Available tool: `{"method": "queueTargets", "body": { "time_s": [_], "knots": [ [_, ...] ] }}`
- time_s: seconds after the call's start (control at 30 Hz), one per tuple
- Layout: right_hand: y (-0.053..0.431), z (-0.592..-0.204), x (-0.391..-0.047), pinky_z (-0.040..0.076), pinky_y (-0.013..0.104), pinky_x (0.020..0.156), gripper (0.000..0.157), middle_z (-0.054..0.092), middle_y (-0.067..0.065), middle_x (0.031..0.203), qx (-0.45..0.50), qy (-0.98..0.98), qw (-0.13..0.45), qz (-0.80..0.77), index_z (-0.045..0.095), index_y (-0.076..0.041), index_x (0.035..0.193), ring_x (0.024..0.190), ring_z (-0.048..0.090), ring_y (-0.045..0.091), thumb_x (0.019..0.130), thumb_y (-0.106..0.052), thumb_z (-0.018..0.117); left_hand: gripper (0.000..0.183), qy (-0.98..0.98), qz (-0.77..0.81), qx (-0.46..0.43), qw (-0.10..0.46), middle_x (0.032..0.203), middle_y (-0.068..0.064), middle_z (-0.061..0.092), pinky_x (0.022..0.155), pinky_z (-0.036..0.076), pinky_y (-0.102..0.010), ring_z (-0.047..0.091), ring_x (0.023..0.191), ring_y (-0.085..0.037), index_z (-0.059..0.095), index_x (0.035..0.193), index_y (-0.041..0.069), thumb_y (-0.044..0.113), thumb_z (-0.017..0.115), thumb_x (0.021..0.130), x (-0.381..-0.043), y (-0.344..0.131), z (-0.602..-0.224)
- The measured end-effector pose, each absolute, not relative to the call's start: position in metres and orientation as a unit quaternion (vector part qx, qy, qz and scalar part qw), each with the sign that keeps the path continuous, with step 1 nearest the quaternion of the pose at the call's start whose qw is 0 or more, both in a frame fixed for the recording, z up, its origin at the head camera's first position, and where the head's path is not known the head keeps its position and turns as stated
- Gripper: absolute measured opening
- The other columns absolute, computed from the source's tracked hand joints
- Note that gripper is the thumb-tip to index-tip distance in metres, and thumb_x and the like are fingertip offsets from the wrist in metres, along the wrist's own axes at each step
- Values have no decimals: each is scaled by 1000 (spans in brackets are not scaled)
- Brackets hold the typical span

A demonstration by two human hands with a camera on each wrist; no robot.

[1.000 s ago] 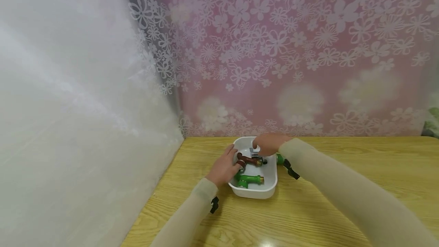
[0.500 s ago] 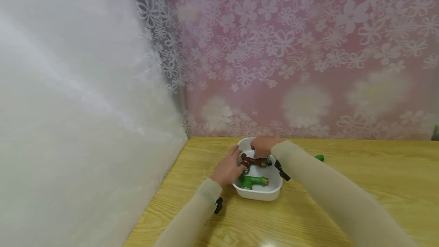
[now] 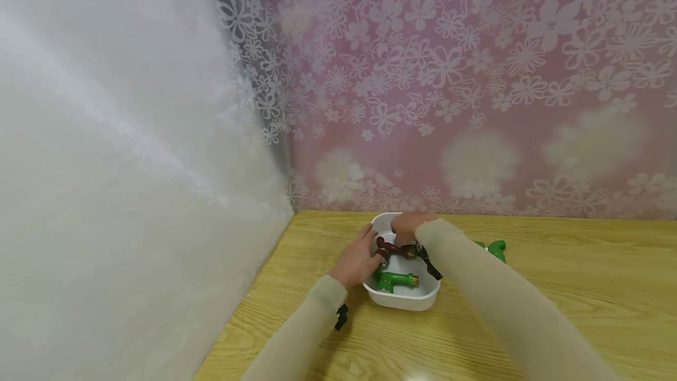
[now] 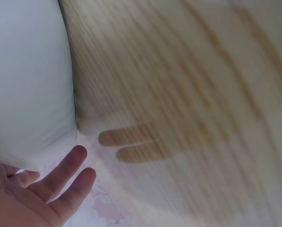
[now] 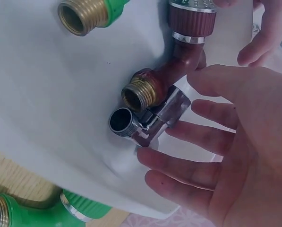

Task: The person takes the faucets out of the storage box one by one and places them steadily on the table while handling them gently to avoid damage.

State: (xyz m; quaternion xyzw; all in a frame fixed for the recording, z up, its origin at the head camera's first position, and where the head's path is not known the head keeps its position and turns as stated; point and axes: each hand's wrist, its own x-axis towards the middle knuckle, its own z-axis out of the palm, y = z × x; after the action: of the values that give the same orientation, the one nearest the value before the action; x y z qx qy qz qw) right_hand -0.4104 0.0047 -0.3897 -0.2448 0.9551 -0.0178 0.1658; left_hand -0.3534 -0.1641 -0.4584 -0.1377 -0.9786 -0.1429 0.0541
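Note:
In the head view, a white basin [image 3: 404,303] stands on the table. It holds a green tap [image 3: 398,280], a brown tap [image 3: 394,248] with a brass threaded end, and a chrome tap [image 5: 152,120], clearest in the right wrist view. My left hand [image 3: 355,260] grips the basin's left rim, thumb inside by the brown tap's handle; two fingers extend past the outer wall in the left wrist view. Inside the far part of the basin, my right hand [image 5: 221,142] has its fingers loosely bent at the chrome tap, fingertips close to or touching it.
Another green tap [image 3: 496,247] lies on the wooden table [image 3: 582,298] right of the basin, partly behind the right sleeve. A flowered pink curtain [image 3: 476,104] hangs along the table's back edge. White sheeting [image 3: 132,134] rises at the left.
My right hand has lowered into the basin over the chrome tap, and its forearm has uncovered more of the green tap on the table. The left hand keeps its place on the rim.

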Motion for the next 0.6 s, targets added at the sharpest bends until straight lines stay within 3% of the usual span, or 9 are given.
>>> {"method": "queueTargets", "body": {
  "time_s": [0.2,0.43,0.6],
  "knots": [
    [3,-396,-410,45,37,78,36,61,-1,103,-247,949,197,-13,59,-13,122,83,52,15,87,-23,57,59,-979,-140,-138,56,154,4,15,102,39,-36,36,132,-16,33,143,16,37,49,90,-354,-165,-461],
    [2,-398,-409,39,29,65,12,63,-1,79,-257,941,219,8,66,-18,89,73,53,15,87,-17,55,59,-977,-144,-143,66,154,2,17,101,39,-36,37,131,-18,34,142,14,35,50,89,-354,-165,-460],
    [2,-402,-411,40,28,63,13,67,-1,80,-268,939,217,9,68,-19,85,72,56,14,86,-16,55,58,-976,-143,-147,70,153,1,18,101,39,-35,37,131,-17,35,141,14,34,50,89,-353,-166,-459]
  ]
}}
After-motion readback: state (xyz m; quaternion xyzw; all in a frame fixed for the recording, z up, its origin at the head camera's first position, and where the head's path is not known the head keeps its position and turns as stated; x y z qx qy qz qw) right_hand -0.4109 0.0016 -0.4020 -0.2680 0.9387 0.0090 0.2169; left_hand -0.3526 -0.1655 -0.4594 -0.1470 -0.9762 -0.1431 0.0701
